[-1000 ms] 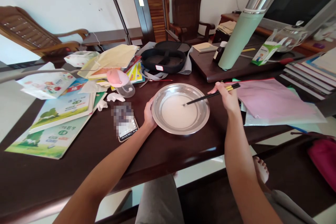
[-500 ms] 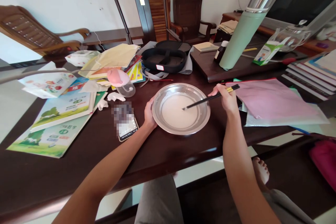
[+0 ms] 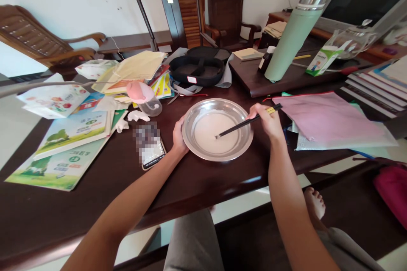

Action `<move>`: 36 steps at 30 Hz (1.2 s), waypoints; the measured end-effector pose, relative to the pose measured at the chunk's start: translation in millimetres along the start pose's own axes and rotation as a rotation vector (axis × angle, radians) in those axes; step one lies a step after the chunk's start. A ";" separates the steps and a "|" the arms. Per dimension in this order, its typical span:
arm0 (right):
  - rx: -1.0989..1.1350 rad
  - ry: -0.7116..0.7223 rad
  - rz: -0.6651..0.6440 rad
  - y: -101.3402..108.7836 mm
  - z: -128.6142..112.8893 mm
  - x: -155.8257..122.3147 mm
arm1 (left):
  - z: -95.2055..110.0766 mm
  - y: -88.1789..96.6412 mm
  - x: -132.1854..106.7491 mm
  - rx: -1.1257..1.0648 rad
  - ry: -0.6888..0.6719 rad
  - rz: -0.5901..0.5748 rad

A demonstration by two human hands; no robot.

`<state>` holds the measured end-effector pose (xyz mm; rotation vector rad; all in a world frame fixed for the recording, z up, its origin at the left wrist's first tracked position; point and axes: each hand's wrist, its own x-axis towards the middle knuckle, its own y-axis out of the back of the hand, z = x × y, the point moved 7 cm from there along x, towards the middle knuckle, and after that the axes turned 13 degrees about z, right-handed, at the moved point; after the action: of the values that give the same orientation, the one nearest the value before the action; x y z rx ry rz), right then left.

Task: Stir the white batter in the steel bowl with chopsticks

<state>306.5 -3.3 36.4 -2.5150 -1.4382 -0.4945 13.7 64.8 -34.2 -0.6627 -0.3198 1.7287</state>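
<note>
A round steel bowl [image 3: 241, 146] holding a pale white liquid sits on the dark wooden table [image 3: 197, 182] in front of me. My left hand [image 3: 178, 137] grips the bowl's left rim. My right hand [image 3: 266, 119] is closed on a pair of black chopsticks [image 3: 246, 122] with yellow tops. Their tips dip into the liquid near the bowl's middle.
A phone [image 3: 151, 150] lies just left of the bowl, with books [image 3: 68, 135] and a pink-lidded cup [image 3: 144, 98] beyond. A black case [image 3: 197, 70], a green flask [image 3: 294, 36] and a pink folder [image 3: 324, 118] stand behind and right. The table edge is near my lap.
The chopstick tips have slid left and toward me through the liquid, my right hand moving left with them. My left hand stays on the rim.
</note>
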 end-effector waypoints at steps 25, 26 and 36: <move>-0.023 0.029 -0.049 -8.7 -2.8 -3.9 | -1.1 -0.6 -1.4 0.001 0.026 -0.008; -0.043 0.039 -0.055 -9.7 -3.1 -3.9 | -1.1 -0.7 -1.4 0.003 0.026 -0.008; -0.040 0.020 -0.041 -8.7 -1.2 -3.5 | -1.7 2.0 1.2 0.004 0.018 0.001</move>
<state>297.2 -2.1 36.2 -2.5084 -1.4894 -0.5593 13.0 65.2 -37.0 -0.6748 -0.3033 1.7231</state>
